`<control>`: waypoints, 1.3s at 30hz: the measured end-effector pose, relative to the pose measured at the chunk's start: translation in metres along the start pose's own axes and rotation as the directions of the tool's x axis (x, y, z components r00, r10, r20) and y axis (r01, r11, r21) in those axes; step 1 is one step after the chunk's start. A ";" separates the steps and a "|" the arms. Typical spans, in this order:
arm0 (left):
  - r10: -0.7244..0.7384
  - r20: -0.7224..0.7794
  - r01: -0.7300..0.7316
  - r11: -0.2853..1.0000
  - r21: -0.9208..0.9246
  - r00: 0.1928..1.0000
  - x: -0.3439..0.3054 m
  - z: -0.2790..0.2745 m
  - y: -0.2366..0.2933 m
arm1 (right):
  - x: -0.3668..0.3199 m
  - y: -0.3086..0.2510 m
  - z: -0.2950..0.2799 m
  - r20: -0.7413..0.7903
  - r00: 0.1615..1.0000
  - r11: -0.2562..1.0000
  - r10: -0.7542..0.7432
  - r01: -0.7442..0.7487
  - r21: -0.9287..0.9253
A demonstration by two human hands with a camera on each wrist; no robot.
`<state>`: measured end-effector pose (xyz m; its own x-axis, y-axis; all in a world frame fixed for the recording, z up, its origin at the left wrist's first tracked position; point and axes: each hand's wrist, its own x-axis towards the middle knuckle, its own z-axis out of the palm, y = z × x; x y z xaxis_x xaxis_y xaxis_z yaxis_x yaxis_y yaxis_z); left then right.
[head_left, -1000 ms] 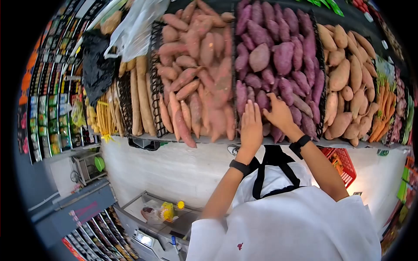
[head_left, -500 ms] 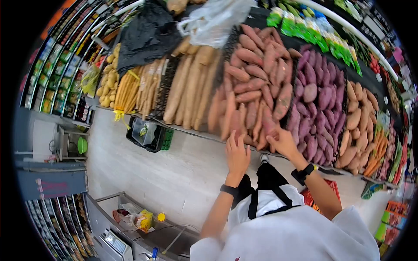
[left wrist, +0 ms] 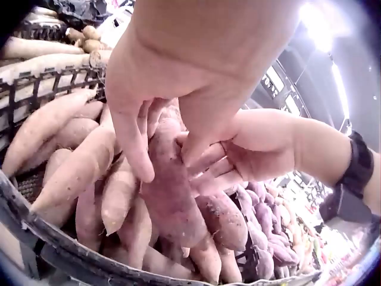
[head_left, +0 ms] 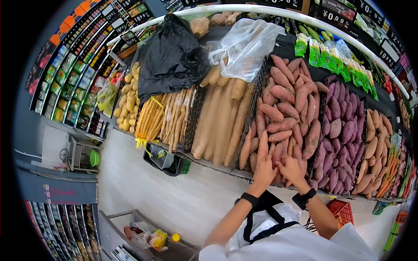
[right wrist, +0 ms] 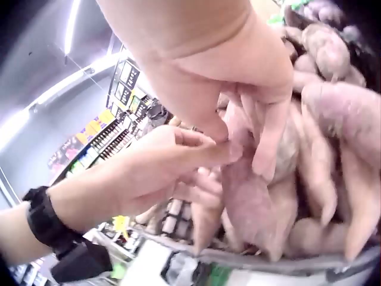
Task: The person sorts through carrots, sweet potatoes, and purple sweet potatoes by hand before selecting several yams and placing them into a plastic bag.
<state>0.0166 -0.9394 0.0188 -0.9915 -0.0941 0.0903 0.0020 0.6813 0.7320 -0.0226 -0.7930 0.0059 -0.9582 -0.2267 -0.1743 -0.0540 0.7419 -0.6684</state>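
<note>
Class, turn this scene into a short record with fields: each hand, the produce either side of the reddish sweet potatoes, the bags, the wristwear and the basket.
Left hand: grips a sweet potato
Right hand: grips the same one
Produce to left: long pale roots
Produce to right: purple sweet potatoes
Bags: black bag, left of white bag
Wristwear: black band on each wrist
Basket: red basket, right of the right forearm

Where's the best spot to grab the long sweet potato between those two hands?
Probably around its middle, coming from above, thumb on one flank and fingers on the other. The sweet potato is long and rounded, with its upper side exposed, while other sweet potatoes crowd around it. The left hand straddles it that way, nearer one end.
</note>
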 end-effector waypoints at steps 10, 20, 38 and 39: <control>-0.021 0.295 0.070 0.985 -0.158 0.955 -0.030 -0.074 -0.069 | 0.003 -0.024 -0.018 0.049 0.991 0.898 0.124 -0.091 -0.431; -0.121 0.086 0.130 0.985 -0.111 0.989 -0.014 -0.217 -0.237 | 0.041 -0.145 0.116 -0.043 0.997 0.944 0.068 -0.050 0.325; -0.238 0.357 0.257 0.966 -0.008 0.903 0.012 -0.215 -0.259 | 0.085 -0.170 0.201 0.028 0.953 0.946 0.302 -0.296 -0.132; -0.243 0.385 0.263 0.965 0.001 0.890 0.011 -0.218 -0.258 | 0.089 -0.172 0.201 0.060 0.948 0.943 0.314 -0.304 -0.132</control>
<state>0.0332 -1.2748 -0.0221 -0.9334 0.0299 -0.3576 -0.2592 0.6331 0.7294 -0.0417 -1.0680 -0.0399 -0.9081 -0.0197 -0.4183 0.2035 0.8522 -0.4820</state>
